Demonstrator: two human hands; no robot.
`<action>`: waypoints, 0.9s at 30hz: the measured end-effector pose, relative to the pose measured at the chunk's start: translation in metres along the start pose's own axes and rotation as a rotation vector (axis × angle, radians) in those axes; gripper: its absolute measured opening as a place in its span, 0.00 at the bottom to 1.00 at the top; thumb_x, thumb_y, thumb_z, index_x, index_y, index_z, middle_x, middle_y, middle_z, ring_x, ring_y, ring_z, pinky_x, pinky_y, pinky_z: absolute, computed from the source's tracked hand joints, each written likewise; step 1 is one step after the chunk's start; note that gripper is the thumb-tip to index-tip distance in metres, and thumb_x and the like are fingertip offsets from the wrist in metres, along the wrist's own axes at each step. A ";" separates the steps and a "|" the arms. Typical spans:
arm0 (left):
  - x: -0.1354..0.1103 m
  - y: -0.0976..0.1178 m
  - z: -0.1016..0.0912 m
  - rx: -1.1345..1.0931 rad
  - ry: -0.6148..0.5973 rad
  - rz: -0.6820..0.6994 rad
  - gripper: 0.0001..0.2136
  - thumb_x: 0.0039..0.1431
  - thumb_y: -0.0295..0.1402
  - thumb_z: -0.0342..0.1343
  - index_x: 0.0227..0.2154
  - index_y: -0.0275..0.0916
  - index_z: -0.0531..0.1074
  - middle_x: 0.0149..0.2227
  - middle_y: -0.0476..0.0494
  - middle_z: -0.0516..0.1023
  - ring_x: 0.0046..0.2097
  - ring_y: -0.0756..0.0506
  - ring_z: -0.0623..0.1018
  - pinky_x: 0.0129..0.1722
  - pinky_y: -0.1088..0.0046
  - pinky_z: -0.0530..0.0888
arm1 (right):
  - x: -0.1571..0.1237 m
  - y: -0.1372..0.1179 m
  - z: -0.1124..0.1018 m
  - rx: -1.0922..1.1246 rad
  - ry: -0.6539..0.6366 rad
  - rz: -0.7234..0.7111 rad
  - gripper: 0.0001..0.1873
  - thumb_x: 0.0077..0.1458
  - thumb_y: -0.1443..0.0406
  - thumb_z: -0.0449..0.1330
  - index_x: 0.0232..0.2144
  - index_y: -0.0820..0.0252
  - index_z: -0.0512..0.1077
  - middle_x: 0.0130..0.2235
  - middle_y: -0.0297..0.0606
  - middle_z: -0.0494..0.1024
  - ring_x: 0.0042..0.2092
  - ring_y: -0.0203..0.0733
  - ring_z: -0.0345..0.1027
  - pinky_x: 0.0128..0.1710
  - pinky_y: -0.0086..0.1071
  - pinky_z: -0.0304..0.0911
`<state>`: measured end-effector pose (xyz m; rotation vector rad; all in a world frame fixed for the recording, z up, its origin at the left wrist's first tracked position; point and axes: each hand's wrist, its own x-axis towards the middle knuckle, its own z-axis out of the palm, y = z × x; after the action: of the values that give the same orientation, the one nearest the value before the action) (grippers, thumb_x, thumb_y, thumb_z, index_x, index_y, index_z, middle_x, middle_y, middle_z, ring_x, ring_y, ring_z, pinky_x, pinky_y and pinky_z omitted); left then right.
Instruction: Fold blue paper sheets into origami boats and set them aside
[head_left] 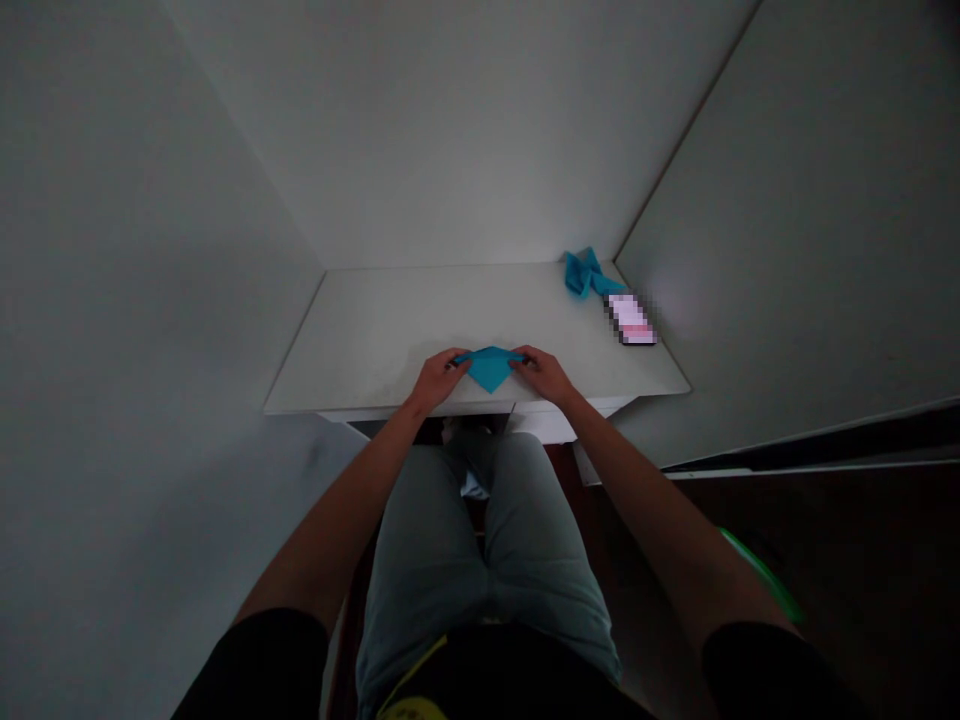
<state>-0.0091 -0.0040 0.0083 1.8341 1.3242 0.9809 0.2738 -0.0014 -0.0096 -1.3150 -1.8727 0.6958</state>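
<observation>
A folded piece of blue paper point(491, 371) is held near the front edge of the white desk point(375, 330), one corner pointing toward me. My left hand point(441, 378) pinches its left end between thumb and fingers. On the opposite side, my right hand point(543, 374) grips the right end the same way. A fold runs across the paper's upper part, between the two hands. The paper's underside is hidden, so I cannot tell whether it rests on the desk.
At the desk's back right corner lie crumpled or folded blue pieces point(583, 274). A phone point(631, 319) with a lit, pixelated screen lies just in front of them. Walls border the desk at the back and both sides. My legs point(487, 540) are below its front edge.
</observation>
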 end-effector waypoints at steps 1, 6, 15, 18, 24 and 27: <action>0.000 -0.002 0.001 0.066 0.008 0.024 0.11 0.67 0.33 0.62 0.48 0.41 0.85 0.48 0.41 0.88 0.49 0.40 0.83 0.55 0.61 0.79 | 0.001 0.004 0.001 -0.072 0.007 -0.018 0.13 0.65 0.59 0.64 0.48 0.52 0.84 0.44 0.40 0.88 0.45 0.50 0.79 0.52 0.46 0.73; -0.014 -0.005 0.004 0.390 -0.031 0.204 0.16 0.68 0.25 0.57 0.50 0.46 0.87 0.54 0.40 0.87 0.59 0.36 0.80 0.64 0.50 0.72 | -0.003 0.010 0.002 -0.233 -0.059 -0.213 0.16 0.64 0.69 0.60 0.46 0.51 0.86 0.52 0.43 0.88 0.54 0.52 0.79 0.60 0.52 0.68; -0.052 0.011 0.005 0.571 -0.126 0.342 0.25 0.64 0.46 0.70 0.61 0.44 0.81 0.63 0.36 0.82 0.63 0.29 0.77 0.66 0.44 0.66 | -0.013 0.000 0.000 -0.210 -0.095 -0.251 0.12 0.61 0.66 0.65 0.43 0.52 0.87 0.46 0.41 0.89 0.48 0.52 0.80 0.56 0.48 0.70; -0.055 0.013 0.005 0.555 -0.151 0.345 0.20 0.67 0.44 0.68 0.59 0.46 0.82 0.60 0.36 0.84 0.60 0.31 0.78 0.65 0.46 0.67 | -0.013 0.001 0.000 -0.121 -0.036 -0.141 0.12 0.62 0.63 0.63 0.42 0.53 0.87 0.40 0.41 0.87 0.44 0.50 0.78 0.50 0.44 0.71; -0.033 0.005 0.013 0.179 -0.071 0.145 0.11 0.74 0.41 0.59 0.42 0.43 0.85 0.43 0.40 0.86 0.45 0.40 0.82 0.51 0.60 0.77 | -0.009 0.003 -0.001 0.141 0.021 0.038 0.19 0.65 0.58 0.57 0.50 0.54 0.85 0.40 0.38 0.87 0.42 0.47 0.79 0.49 0.41 0.73; -0.012 0.002 0.020 -0.092 0.058 -0.029 0.12 0.71 0.43 0.61 0.42 0.41 0.83 0.45 0.41 0.87 0.46 0.41 0.83 0.48 0.63 0.79 | -0.005 -0.001 0.002 0.209 -0.025 0.029 0.22 0.64 0.55 0.58 0.54 0.53 0.84 0.43 0.38 0.87 0.44 0.47 0.80 0.50 0.42 0.74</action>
<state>0.0073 -0.0175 -0.0021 1.7250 1.3140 1.0689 0.2723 -0.0070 -0.0115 -1.2062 -1.7505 0.9013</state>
